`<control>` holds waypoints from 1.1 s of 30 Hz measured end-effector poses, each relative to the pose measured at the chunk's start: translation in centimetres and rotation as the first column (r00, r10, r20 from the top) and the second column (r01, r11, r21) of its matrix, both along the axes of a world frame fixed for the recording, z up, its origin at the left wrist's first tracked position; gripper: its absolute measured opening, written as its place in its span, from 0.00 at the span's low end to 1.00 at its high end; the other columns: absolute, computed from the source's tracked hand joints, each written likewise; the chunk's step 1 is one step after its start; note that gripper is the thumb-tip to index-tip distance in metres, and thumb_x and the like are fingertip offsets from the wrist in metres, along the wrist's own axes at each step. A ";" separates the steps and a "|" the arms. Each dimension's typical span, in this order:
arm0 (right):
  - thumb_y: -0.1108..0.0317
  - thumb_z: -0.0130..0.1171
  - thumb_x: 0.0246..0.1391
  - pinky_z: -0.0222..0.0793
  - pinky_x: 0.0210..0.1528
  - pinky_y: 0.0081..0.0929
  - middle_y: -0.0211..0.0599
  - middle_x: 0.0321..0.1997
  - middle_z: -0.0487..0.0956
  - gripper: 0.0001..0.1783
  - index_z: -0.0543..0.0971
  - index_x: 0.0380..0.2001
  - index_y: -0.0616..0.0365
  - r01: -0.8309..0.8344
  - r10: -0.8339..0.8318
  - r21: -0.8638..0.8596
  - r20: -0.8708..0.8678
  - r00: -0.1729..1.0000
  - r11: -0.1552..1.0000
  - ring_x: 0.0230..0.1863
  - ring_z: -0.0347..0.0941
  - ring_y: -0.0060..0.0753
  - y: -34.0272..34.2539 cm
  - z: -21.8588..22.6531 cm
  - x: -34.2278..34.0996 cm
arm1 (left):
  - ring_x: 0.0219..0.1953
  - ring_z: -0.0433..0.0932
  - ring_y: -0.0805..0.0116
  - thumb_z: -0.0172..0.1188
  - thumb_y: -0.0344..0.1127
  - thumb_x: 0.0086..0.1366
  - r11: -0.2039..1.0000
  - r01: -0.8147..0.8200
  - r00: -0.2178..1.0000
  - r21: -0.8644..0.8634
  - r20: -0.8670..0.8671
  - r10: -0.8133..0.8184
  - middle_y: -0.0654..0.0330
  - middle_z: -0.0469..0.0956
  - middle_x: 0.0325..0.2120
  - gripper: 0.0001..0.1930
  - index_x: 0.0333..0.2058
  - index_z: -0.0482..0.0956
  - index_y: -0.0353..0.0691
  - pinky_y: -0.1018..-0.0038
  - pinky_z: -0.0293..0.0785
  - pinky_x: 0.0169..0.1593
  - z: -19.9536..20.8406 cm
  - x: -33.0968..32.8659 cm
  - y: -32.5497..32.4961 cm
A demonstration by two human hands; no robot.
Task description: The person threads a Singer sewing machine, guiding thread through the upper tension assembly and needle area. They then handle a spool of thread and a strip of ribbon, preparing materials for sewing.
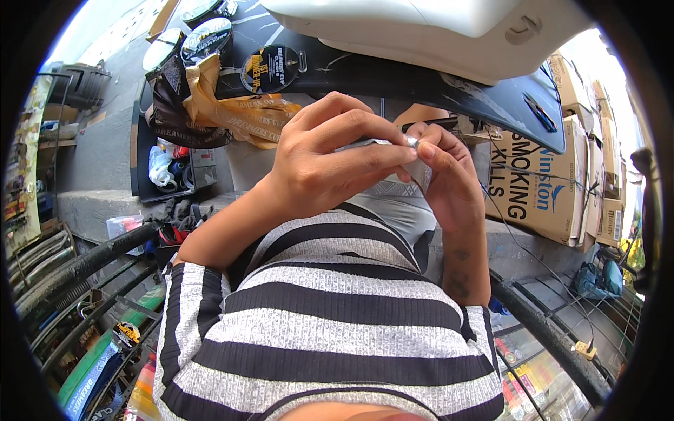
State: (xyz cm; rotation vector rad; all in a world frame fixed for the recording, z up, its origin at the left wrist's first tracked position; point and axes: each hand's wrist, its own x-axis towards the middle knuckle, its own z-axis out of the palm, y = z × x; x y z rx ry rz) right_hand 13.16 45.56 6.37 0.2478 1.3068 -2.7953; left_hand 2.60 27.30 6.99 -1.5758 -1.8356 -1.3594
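My left hand point(326, 151) and my right hand point(449, 172) meet in front of my chest, both with fingers pinched. Between their fingertips shows a small silvery metal piece point(412, 142). A pale grey strip, like ribbon point(423, 172), hangs beside my right fingers; its upper part is hidden by my hands. Just beyond my left hand, gold ribbons point(242, 116) and dark brown ribbons point(179, 112) drape over the table edge. A round black-and-gold medal point(269, 69) lies flat on the dark table, with more round medals point(206, 40) at its left.
A white machine housing point(435, 31) stands on the dark marbled table point(330, 67). Pens or thin tools point(539, 112) lie at its right end. Cardboard boxes point(544, 182) stack at the right. A black bin point(144, 179) with odds and ends sits below left. Black chair arms point(77, 270) flank me.
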 end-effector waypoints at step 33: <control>0.75 0.69 0.53 0.63 0.34 0.10 0.29 0.37 0.74 0.09 0.80 0.37 0.63 0.104 0.073 0.646 -0.241 0.968 0.757 0.32 0.68 0.11 -6.3 0.7 -9.7 | 0.25 0.74 0.83 0.50 0.37 0.76 0.944 0.051 0.139 0.325 0.934 -0.329 0.65 0.77 0.24 0.11 0.40 0.74 0.34 0.84 0.70 0.28 -2.4 -2.9 -6.6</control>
